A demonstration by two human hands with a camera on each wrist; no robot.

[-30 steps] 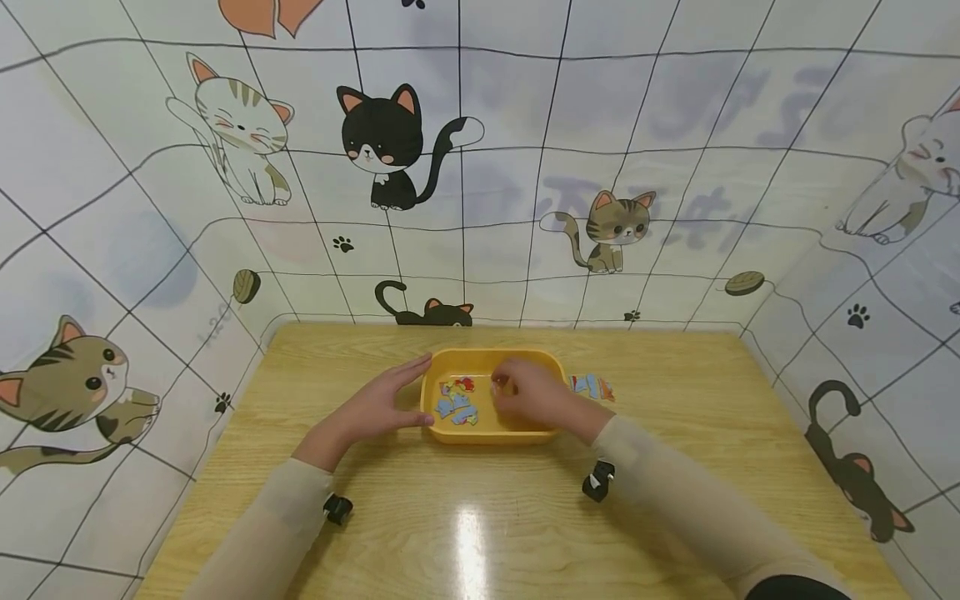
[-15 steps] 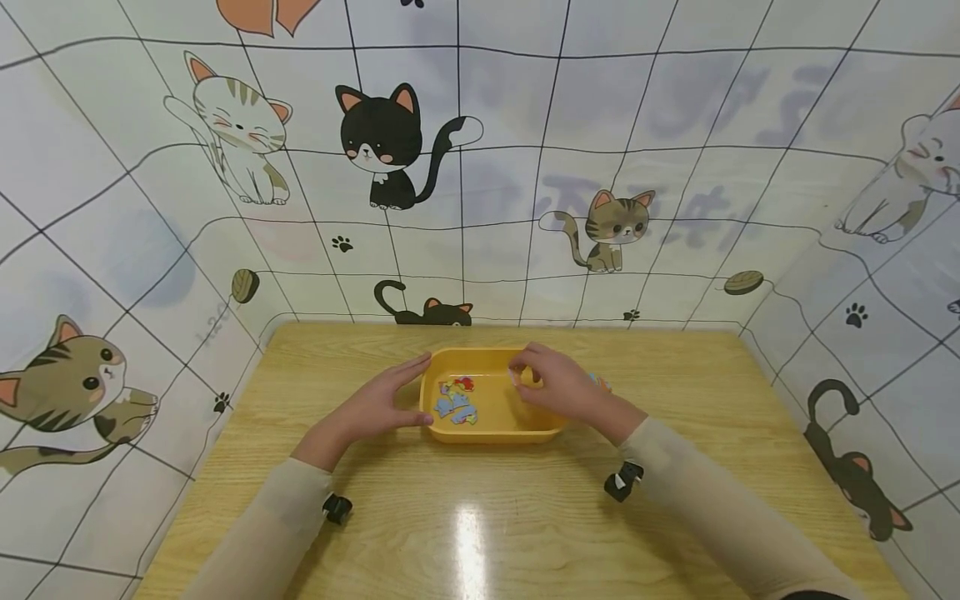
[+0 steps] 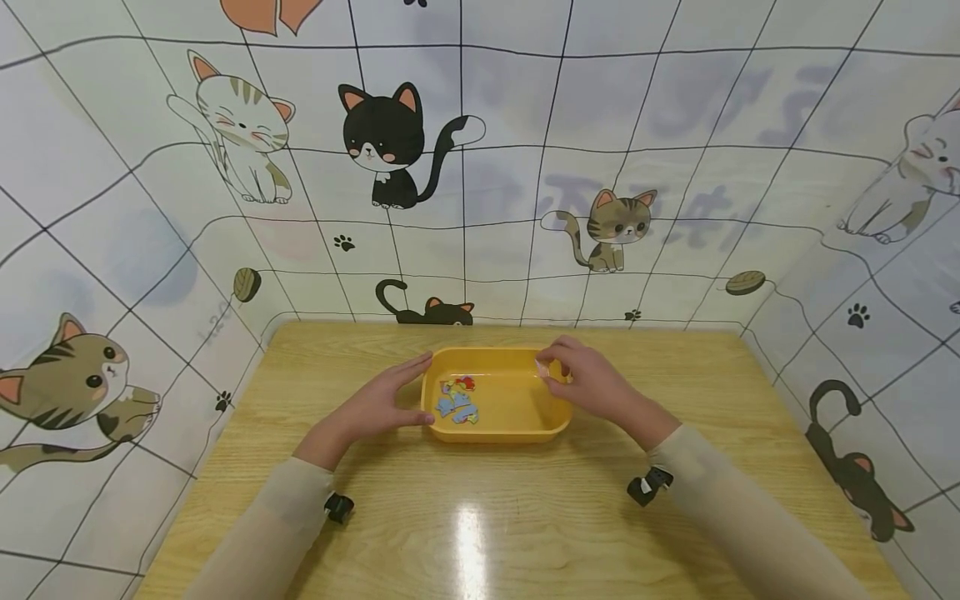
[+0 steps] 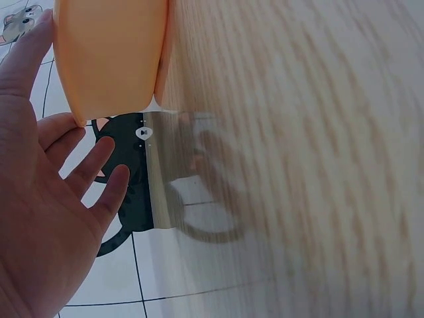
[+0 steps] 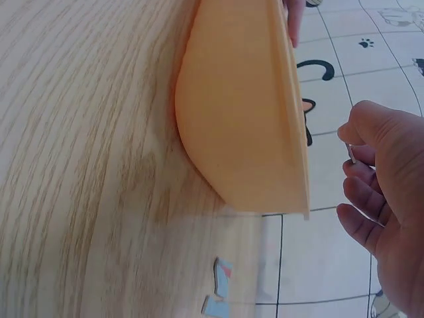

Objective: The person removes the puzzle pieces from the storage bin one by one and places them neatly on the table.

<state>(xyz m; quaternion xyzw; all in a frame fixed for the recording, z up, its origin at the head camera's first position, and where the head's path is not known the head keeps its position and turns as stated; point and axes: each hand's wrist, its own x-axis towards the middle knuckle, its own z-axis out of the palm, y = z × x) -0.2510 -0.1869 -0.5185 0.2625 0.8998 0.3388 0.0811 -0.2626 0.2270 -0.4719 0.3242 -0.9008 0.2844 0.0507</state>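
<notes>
A yellow plastic tray point(image 3: 512, 410) lies on the wooden table, with several small blue, red and yellow puzzle pieces point(image 3: 459, 407) in its left part. My left hand point(image 3: 375, 404) touches the tray's left end, thumb and forefinger spread along the rim and the other fingers off it in the left wrist view. Over the tray's right end, my right hand point(image 3: 596, 385) pinches a thin, pale puzzle piece point(image 5: 351, 154) between thumb and fingers. The right wrist view shows that piece edge-on, above the rim, so its printed face is hidden.
Light-blue puzzle pieces point(image 5: 222, 281) lie on the table just past the tray's right end, hidden behind the right hand in the head view. A cat-printed wall covering point(image 3: 495, 250) encloses the table point(image 3: 375, 517) at the back and both sides.
My right hand has moved right and up from inside the tray to over its right end, carrying the pinched puzzle piece. The left hand, tray and pieces inside have stayed put.
</notes>
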